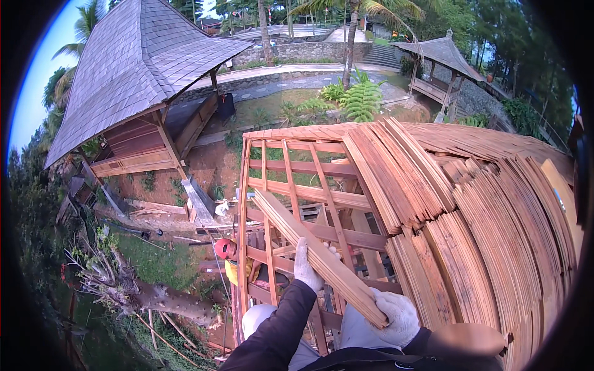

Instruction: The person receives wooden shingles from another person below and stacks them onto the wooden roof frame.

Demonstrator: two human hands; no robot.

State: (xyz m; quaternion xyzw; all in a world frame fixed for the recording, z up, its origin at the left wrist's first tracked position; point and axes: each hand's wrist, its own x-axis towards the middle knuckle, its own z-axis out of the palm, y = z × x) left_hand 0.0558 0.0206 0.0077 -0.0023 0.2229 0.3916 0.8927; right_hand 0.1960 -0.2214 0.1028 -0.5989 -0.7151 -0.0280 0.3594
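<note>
A long, narrow wooden plank (318, 250) slants across the open roof frame in front of me, its far end up and to the left. My left hand (306, 269), in a pale knit glove, is closed on the plank's left edge near its middle. My right hand (396, 316), gloved alike, grips the near end. Under the plank lie the roof battens (289, 179) and rafters, with gaps between them. Thick rows of stacked wooden shingles (405, 176) rest on the roof to the right of my hands.
Below, at the frame's left edge, is a person in a red helmet (224, 248) and yellow top. Ground shows far beneath, with a felled tree trunk (179, 304). A shingled pavilion (148, 68) stands left, a smaller one (440, 62) far right. A blurred brown shape (467, 339) is at lower right.
</note>
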